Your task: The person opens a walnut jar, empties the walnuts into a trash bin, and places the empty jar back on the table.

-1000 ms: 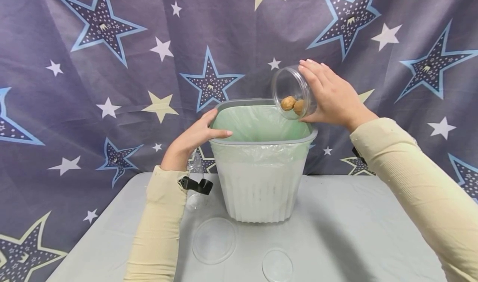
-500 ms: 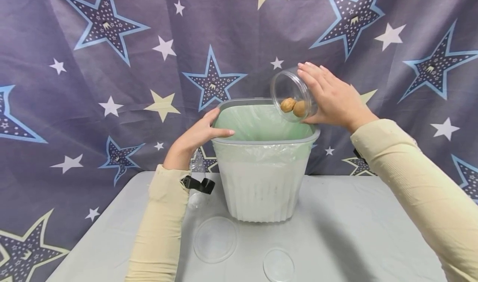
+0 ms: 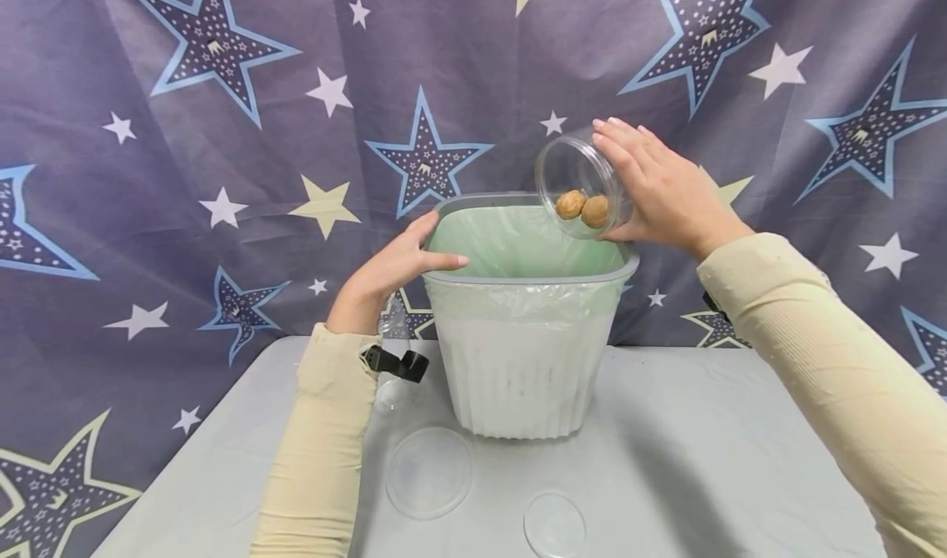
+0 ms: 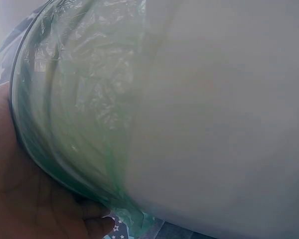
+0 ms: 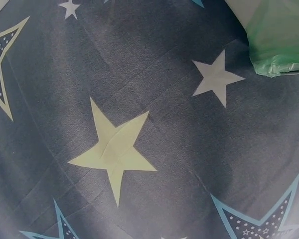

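Note:
My left hand (image 3: 392,266) holds the left corner of a white trash bin (image 3: 528,369), its thumb over the grey rim. In the left wrist view the palm (image 4: 35,199) lies against the bin's lined side. A pale green trash bag (image 3: 503,233) lines the bin and folds over its outside. My right hand (image 3: 666,188) grips a round clear plastic jar (image 3: 558,163) above the bin's right side. The jar is tilted on its side, mouth facing left, with two walnuts (image 3: 571,205) resting inside. In the right wrist view neither the hand nor the jar shows.
Two clear round lids, a larger lid (image 3: 429,472) and a smaller lid (image 3: 555,525), lie on the grey-white table (image 3: 636,468) before the bin. Clear plastic containers (image 3: 392,394) stand partly hidden behind the left forearm. A star-patterned curtain (image 3: 259,172) hangs behind the table.
The walnuts have shifted slightly within the tilted jar, the right one showing more. Both hands keep their places; the whole scene has drifted slightly right in view.

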{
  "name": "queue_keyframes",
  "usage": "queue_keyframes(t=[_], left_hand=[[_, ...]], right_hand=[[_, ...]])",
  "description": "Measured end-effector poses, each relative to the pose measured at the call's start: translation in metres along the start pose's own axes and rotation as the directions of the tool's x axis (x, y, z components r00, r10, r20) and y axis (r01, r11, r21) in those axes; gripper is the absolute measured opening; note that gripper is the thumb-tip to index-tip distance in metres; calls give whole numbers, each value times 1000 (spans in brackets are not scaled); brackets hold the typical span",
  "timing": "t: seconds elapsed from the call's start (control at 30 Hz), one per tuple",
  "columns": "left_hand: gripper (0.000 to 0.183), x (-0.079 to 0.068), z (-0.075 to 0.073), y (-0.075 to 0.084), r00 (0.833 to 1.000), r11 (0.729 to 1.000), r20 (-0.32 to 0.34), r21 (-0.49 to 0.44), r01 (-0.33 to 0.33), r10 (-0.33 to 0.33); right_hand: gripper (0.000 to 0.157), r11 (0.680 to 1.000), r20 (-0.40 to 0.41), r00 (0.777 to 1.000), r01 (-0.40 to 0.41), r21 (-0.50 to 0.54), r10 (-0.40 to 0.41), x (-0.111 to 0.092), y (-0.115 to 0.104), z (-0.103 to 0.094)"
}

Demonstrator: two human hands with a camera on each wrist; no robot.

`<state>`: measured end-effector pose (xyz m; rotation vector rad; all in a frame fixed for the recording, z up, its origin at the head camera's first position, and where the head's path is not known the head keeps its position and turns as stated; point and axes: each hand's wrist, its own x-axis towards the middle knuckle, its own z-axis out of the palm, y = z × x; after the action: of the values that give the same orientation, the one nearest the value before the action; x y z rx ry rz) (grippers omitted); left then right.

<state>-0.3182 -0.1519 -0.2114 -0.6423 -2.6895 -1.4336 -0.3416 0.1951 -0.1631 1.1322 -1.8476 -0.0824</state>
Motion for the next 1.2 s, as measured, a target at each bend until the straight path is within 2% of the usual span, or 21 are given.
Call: queue_keyframes(t=[0.1, 0.23, 0.33, 0.53, 0.6, 0.7, 0.8, 1.0, 1.2], left_hand=[[96, 0, 0, 0, 1000, 1000, 2, 3, 4, -4], [96, 0, 0, 0, 1000, 1000, 6, 3, 6, -6], [96, 0, 0, 1, 1000, 1000, 7, 2, 6, -6], [96, 0, 1, 1, 1000, 1000, 3, 0, -1, 1], [96, 1, 1, 1, 1000, 1000, 3, -3, -3, 3], [96, 1, 1, 0, 1000, 1000, 3, -8, 2, -2], [95, 1, 0, 0, 1000, 1000, 1, -13, 3, -3], [95, 1, 1, 1, 1000, 1000, 6, -20, 2, -1], [95, 0, 1, 2, 1000, 1000, -9, -9, -6, 6]], right_hand=[[115, 1000, -5, 1000, -13, 10, 13, -1, 0, -1], [115, 995, -31, 996, -86, 60, 88, -2, -1, 0], [116, 986, -58, 988, -139, 88, 144, -4, -2, 0], [117, 969, -95, 965, -240, 65, 245, -1, -1, -2], [117, 975, -80, 972, -216, 59, 221, -1, -1, -2], [115, 992, -35, 993, -110, 61, 112, 0, 0, -1], [113, 998, -13, 999, -45, 43, 46, -2, 0, 1], [112, 994, -29, 994, -105, 13, 106, -7, 0, 0], [115, 994, -23, 995, -99, 39, 100, -9, 1, 1]])
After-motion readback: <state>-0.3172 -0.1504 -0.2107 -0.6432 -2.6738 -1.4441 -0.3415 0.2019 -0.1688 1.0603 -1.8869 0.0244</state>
